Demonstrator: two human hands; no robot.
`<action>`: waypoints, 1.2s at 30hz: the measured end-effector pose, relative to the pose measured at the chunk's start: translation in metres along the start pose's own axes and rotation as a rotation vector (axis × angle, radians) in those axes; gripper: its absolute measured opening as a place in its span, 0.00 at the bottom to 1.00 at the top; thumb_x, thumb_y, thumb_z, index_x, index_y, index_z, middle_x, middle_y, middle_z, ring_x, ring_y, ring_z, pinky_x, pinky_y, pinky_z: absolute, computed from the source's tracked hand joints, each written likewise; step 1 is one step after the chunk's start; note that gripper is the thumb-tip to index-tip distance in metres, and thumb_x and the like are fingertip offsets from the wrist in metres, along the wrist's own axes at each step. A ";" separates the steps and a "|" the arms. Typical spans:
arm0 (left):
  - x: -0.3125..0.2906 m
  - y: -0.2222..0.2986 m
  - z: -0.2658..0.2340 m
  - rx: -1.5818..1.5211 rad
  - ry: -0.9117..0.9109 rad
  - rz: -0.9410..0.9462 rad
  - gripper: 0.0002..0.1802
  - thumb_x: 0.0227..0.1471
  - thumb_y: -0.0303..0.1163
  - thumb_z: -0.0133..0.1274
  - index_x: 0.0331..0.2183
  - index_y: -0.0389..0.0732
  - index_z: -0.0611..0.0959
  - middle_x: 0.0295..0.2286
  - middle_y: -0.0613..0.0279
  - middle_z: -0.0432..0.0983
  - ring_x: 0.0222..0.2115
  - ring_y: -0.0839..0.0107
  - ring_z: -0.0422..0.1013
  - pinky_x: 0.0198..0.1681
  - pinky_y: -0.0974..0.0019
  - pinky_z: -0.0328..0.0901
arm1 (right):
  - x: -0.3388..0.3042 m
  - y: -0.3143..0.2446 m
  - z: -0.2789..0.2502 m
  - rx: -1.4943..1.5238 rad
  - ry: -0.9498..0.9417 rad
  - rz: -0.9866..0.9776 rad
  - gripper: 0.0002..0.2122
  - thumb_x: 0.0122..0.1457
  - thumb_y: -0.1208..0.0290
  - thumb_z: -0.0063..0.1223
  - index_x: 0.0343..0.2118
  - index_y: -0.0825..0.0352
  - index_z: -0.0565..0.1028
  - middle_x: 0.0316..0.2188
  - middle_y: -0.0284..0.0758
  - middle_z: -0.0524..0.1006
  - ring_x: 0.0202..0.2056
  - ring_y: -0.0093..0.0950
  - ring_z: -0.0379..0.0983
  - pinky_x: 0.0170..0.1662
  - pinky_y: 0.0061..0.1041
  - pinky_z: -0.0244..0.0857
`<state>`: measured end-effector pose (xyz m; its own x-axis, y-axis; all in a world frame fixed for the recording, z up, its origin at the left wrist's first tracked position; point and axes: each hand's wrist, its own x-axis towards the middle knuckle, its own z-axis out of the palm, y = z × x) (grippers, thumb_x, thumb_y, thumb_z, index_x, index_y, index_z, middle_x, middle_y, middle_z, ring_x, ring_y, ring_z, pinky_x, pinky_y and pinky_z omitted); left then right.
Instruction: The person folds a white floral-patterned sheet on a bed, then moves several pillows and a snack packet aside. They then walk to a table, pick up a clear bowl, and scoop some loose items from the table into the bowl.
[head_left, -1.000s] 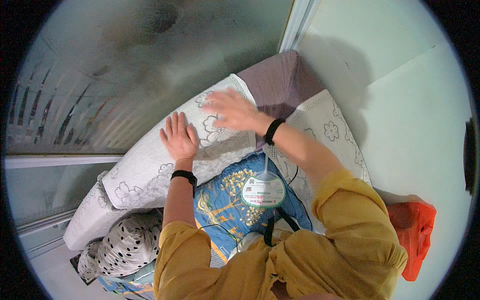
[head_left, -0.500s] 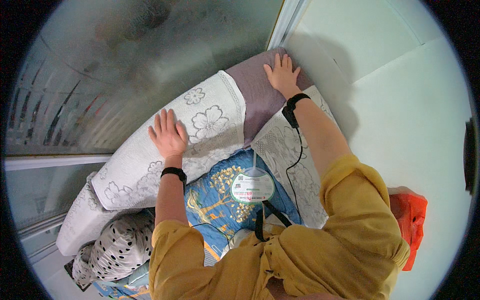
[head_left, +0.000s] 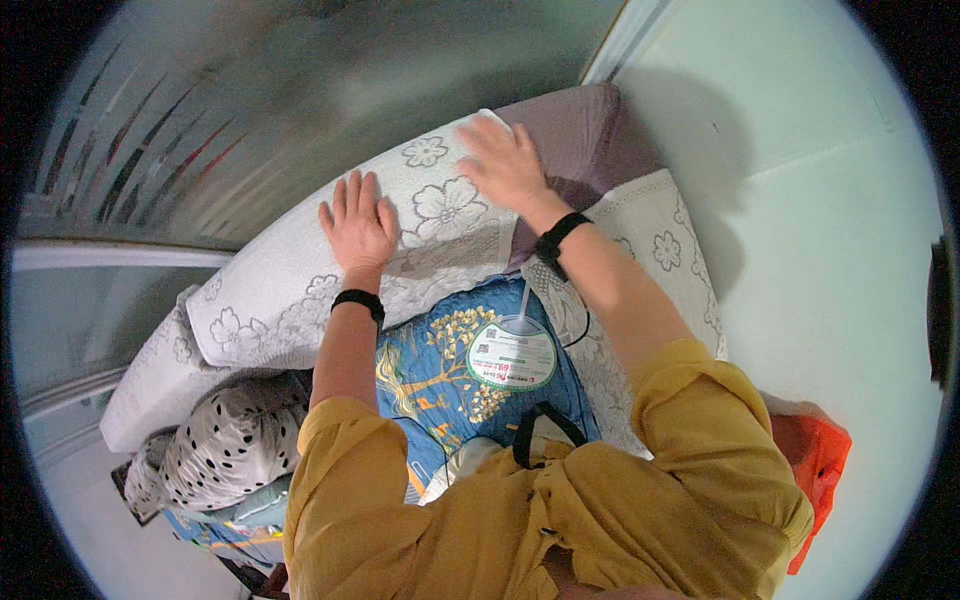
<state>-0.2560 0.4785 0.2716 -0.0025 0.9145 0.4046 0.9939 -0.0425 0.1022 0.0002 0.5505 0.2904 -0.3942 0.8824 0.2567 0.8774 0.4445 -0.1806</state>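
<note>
My left hand (head_left: 362,228) lies flat, fingers spread, on a white floral sofa cover (head_left: 262,300) draped along the top of a sofa back. To its right, my right hand (head_left: 502,168) is over the right end of the same cover, its fingers apart and a little blurred; whether it touches the cloth I cannot tell. Bare mauve sofa upholstery (head_left: 572,130) shows at the corner beyond it. A second floral cover (head_left: 672,262) hangs over the right-hand section. Between my arms is a blue cushion (head_left: 440,345) with a golden tree pattern.
A round white label fan (head_left: 512,355) lies on or above the blue cushion. At lower left sits a black-spotted white pillow (head_left: 232,445). Frosted glass (head_left: 330,90) stands behind the sofa, a pale wall (head_left: 830,240) on the right. A red bag (head_left: 815,460) is at right.
My right hand has moved left from the mauve corner onto the white cover's end. The left hand stays flat on the cover. The view has shifted slightly.
</note>
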 end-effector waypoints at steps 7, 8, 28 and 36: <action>0.002 0.002 -0.002 0.013 0.013 -0.017 0.28 0.58 0.45 0.44 0.59 0.49 0.73 0.61 0.62 0.66 0.63 0.57 0.58 0.65 0.38 0.45 | 0.030 -0.076 0.013 0.276 0.238 -0.214 0.26 0.67 0.52 0.40 0.61 0.63 0.69 0.66 0.42 0.62 0.68 0.38 0.54 0.69 0.51 0.42; 0.003 0.002 -0.003 0.014 0.005 -0.024 0.29 0.58 0.46 0.45 0.59 0.49 0.72 0.61 0.62 0.65 0.63 0.58 0.57 0.65 0.39 0.46 | 0.032 -0.099 0.020 0.337 0.253 -0.244 0.23 0.66 0.54 0.41 0.57 0.63 0.72 0.63 0.42 0.67 0.66 0.39 0.57 0.67 0.50 0.46; 0.002 -0.004 -0.005 -0.243 0.015 -0.104 0.29 0.54 0.44 0.51 0.56 0.48 0.72 0.52 0.55 0.72 0.53 0.52 0.67 0.56 0.45 0.59 | 0.045 -0.166 0.064 0.414 0.187 0.254 0.20 0.68 0.55 0.36 0.55 0.57 0.76 0.58 0.31 0.73 0.63 0.30 0.61 0.69 0.43 0.37; -0.010 -0.036 -0.020 -0.522 -0.008 0.057 0.30 0.54 0.39 0.51 0.58 0.43 0.72 0.57 0.52 0.69 0.58 0.51 0.63 0.63 0.43 0.51 | 0.048 -0.166 0.064 0.292 0.273 0.238 0.19 0.67 0.54 0.42 0.50 0.59 0.79 0.53 0.31 0.78 0.58 0.32 0.67 0.66 0.37 0.46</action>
<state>-0.2943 0.4632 0.2820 0.0528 0.9080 0.4156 0.8049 -0.2850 0.5204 -0.1814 0.5289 0.2720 -0.0700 0.9096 0.4095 0.8055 0.2936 -0.5147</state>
